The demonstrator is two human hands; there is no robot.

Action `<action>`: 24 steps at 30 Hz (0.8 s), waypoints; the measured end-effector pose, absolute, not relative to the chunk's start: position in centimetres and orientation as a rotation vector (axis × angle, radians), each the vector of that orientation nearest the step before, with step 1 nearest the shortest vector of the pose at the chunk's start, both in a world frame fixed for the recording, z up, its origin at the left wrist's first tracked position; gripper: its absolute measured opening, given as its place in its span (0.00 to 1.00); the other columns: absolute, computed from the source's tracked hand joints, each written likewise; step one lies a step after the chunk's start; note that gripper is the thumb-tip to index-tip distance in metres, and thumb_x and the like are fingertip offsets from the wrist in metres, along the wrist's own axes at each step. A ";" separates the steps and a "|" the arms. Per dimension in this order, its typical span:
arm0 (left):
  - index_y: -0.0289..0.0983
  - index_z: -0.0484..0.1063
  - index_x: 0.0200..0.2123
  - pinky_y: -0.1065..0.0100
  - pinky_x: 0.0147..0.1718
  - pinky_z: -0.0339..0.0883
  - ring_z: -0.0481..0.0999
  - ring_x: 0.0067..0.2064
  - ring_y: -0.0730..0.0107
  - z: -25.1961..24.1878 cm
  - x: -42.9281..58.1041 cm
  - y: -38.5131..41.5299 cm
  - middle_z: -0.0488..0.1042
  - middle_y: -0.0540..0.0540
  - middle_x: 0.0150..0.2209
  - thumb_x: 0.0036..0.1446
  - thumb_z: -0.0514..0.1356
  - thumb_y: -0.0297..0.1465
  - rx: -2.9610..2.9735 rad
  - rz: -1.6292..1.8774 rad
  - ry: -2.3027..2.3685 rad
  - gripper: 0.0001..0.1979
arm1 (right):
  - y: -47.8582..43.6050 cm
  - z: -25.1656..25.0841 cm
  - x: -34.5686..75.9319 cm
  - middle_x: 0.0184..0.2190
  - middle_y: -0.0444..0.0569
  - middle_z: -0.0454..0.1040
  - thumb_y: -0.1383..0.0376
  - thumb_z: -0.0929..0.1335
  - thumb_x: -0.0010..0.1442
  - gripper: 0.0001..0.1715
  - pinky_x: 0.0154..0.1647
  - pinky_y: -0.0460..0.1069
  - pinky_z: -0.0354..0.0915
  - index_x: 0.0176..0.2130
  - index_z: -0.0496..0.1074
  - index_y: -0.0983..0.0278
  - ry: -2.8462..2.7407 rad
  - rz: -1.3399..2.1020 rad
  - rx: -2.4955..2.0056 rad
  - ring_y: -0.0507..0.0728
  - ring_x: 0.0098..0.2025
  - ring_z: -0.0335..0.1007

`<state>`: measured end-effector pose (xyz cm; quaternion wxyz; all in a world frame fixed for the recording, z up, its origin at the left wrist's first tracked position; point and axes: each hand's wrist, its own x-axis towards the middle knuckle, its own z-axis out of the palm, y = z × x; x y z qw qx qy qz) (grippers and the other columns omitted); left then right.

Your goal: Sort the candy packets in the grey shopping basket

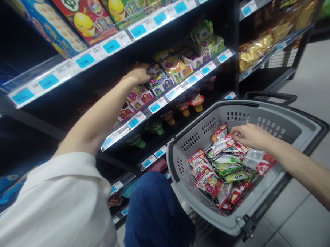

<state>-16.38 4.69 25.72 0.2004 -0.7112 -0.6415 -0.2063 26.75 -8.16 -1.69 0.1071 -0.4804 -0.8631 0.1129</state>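
My left hand (139, 73) reaches up to the middle shelf, its fingers curled over the top of a small blue-and-white snack box (160, 82) in a row of such boxes. My right hand (249, 134) is down in the grey shopping basket (291, 132), its fingers closed on a red-and-white candy packet (226, 144) on top of the pile. The basket holds several red, green and silver packets (224, 170).
Black store shelving (164, 101) with blue price tags fills the left and centre. Jelly cups (197, 102) stand on the shelf below the boxes. Golden bags (253, 52) lie on a second rack at right. Grey tile floor (316, 80) lies beyond the basket. My knee (155, 211) is by the basket.
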 end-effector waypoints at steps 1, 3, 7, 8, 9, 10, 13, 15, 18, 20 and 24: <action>0.30 0.69 0.55 0.44 0.65 0.54 0.62 0.52 0.64 25.7 -16.1 4.5 0.74 0.44 0.57 0.47 0.74 0.43 -1.952 -0.519 -1.847 0.37 | -8.2 -1.6 26.7 0.36 0.46 0.82 0.62 0.63 0.61 0.15 0.32 0.50 0.60 0.42 0.78 0.58 -2.542 0.339 -1.418 0.60 0.37 0.78; 0.34 0.67 0.57 0.44 0.69 0.45 0.58 0.56 0.63 25.8 -15.0 3.5 0.71 0.48 0.61 0.50 0.73 0.38 -1.928 -0.435 -1.814 0.34 | -8.3 -1.5 26.7 0.36 0.45 0.82 0.63 0.64 0.61 0.14 0.33 0.50 0.60 0.42 0.77 0.58 -2.535 0.360 -1.424 0.60 0.37 0.78; 0.40 0.74 0.46 0.56 0.67 0.51 0.62 0.51 0.66 25.5 -12.1 1.1 0.76 0.52 0.51 0.57 0.65 0.32 -2.198 -0.452 -1.528 0.13 | -8.5 -1.0 26.6 0.37 0.45 0.82 0.64 0.64 0.62 0.14 0.34 0.50 0.61 0.43 0.77 0.59 -2.548 0.378 -1.437 0.59 0.38 0.78; 0.40 0.75 0.42 0.58 0.65 0.55 0.63 0.45 0.68 25.3 -11.5 0.9 0.78 0.52 0.43 0.58 0.65 0.32 -2.274 -0.446 -1.565 0.08 | -8.5 -0.9 26.6 0.38 0.45 0.82 0.63 0.64 0.62 0.14 0.34 0.50 0.61 0.43 0.77 0.59 -2.556 0.370 -1.442 0.60 0.39 0.77; 0.40 0.76 0.39 0.60 0.63 0.57 0.63 0.39 0.69 25.2 -11.1 0.8 0.77 0.54 0.35 0.57 0.65 0.31 -2.333 -0.436 -1.634 0.05 | -8.5 -0.9 26.6 0.38 0.46 0.82 0.63 0.64 0.62 0.15 0.34 0.51 0.61 0.44 0.78 0.59 -2.562 0.359 -1.446 0.60 0.39 0.77; 0.39 0.77 0.37 0.61 0.62 0.57 0.62 0.36 0.71 25.0 -10.8 1.0 0.75 0.55 0.28 0.56 0.65 0.30 -2.370 -0.429 -1.708 0.04 | -8.5 -0.9 26.6 0.39 0.46 0.82 0.63 0.64 0.62 0.15 0.34 0.51 0.61 0.44 0.78 0.59 -2.566 0.347 -1.452 0.60 0.39 0.77; 0.37 0.78 0.36 0.62 0.60 0.60 0.60 0.32 0.73 24.9 -10.5 1.9 0.70 0.58 0.21 0.52 0.67 0.23 -2.337 -0.416 -1.935 0.08 | -8.5 -1.0 26.6 0.38 0.46 0.82 0.63 0.64 0.62 0.16 0.34 0.51 0.61 0.45 0.78 0.58 -2.565 0.345 -1.464 0.60 0.38 0.77; 0.37 0.79 0.39 0.62 0.57 0.63 0.60 0.31 0.74 25.1 -10.7 2.6 0.70 0.59 0.20 0.49 0.68 0.20 -2.269 -0.375 -2.034 0.13 | -8.4 -1.2 26.5 0.37 0.45 0.82 0.63 0.64 0.62 0.16 0.33 0.51 0.60 0.45 0.78 0.58 -2.566 0.360 -1.469 0.60 0.38 0.77; 0.36 0.78 0.42 0.62 0.56 0.66 0.61 0.30 0.74 25.4 -11.1 3.3 0.69 0.60 0.20 0.46 0.71 0.20 -2.239 -0.269 -2.025 0.18 | -8.3 -1.4 26.5 0.36 0.45 0.82 0.63 0.64 0.62 0.16 0.33 0.51 0.61 0.46 0.78 0.58 -2.549 0.366 -1.481 0.60 0.38 0.78; 0.37 0.78 0.41 0.61 0.58 0.66 0.62 0.31 0.74 25.1 -10.9 3.0 0.69 0.60 0.19 0.46 0.73 0.25 -2.268 -0.236 -2.007 0.17 | -8.2 -1.6 26.6 0.38 0.45 0.82 0.62 0.65 0.61 0.15 0.33 0.51 0.62 0.45 0.78 0.58 -2.555 0.369 -1.466 0.60 0.39 0.78; 0.41 0.75 0.43 0.66 0.65 0.59 0.66 0.44 0.71 22.5 -9.4 -0.7 0.77 0.59 0.28 0.55 0.69 0.42 -2.378 -0.792 -1.773 0.16 | -8.0 -1.8 26.7 0.38 0.44 0.82 0.62 0.65 0.62 0.15 0.34 0.51 0.63 0.46 0.77 0.58 -2.588 0.375 -1.436 0.60 0.39 0.78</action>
